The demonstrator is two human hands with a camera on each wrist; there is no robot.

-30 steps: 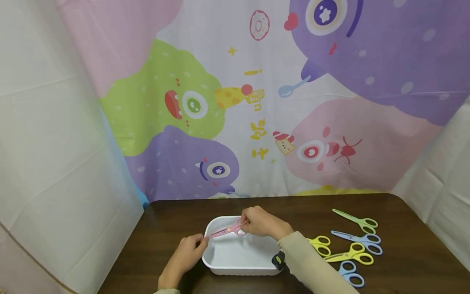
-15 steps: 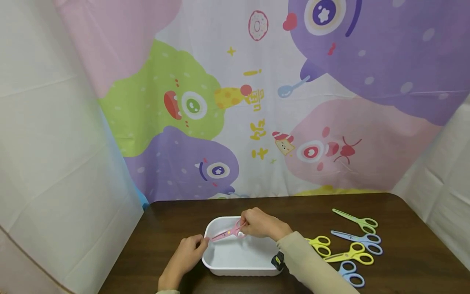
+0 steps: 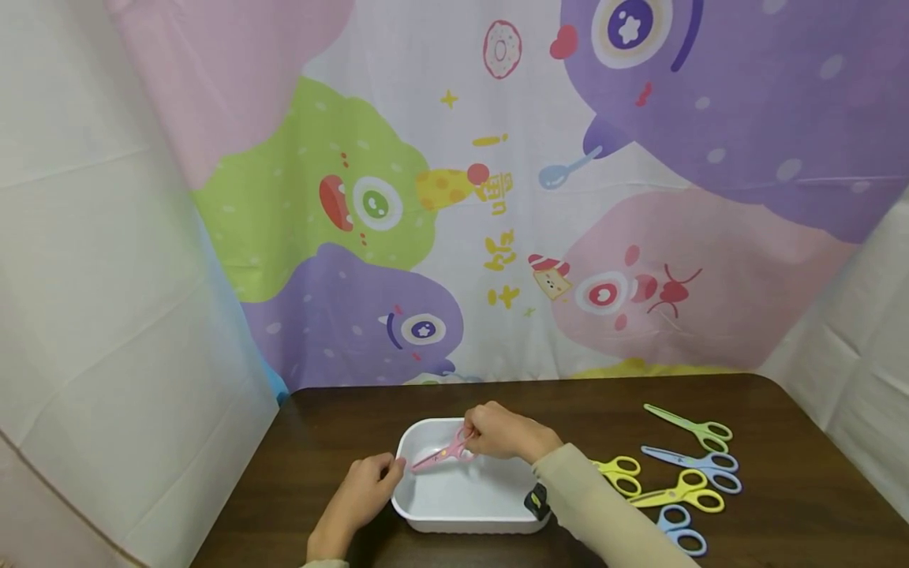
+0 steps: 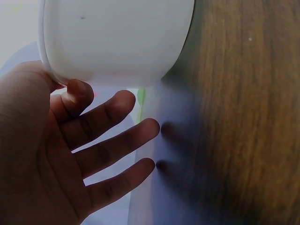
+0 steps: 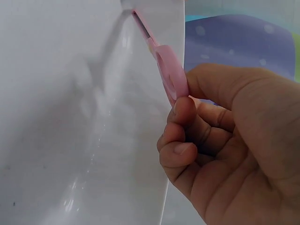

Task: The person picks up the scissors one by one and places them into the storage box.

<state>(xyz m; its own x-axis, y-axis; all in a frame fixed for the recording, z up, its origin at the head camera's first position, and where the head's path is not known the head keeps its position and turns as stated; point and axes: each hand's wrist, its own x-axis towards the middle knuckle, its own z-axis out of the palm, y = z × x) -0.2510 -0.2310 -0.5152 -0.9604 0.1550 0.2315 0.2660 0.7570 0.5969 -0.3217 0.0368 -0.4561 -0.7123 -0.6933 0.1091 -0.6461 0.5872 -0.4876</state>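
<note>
Pink scissors point(image 3: 445, 454) hang inside the white tray point(image 3: 469, 524), pinched by one handle loop between the thumb and fingers of my right hand point(image 3: 506, 431). Their closed blades point left and down, tip close to the tray's left inner wall. In the right wrist view the pink handle point(image 5: 172, 70) shows edge-on, its other loop partly behind the fingertips. My left hand point(image 3: 359, 491) pinches the tray's left rim, thumb over the edge and index finger bent beneath it. The left wrist view has its other fingers point(image 4: 117, 143) spread loosely below the tray's outer wall point(image 4: 117, 42).
Right of the tray, several scissors lie on the dark wooden table point(image 3: 284, 505): green point(image 3: 689, 426), blue point(image 3: 692, 464), yellow point(image 3: 675, 493), another yellow pair point(image 3: 619, 473) and another blue pair point(image 3: 679, 530), partly under the right sleeve point(image 3: 604, 505). A cartoon-printed cloth point(image 3: 525, 339) hangs behind.
The blade tip of the pink scissors has swung slightly down and right, away from the left thumb, deeper into the tray. Both hands have stayed nearly in place.
</note>
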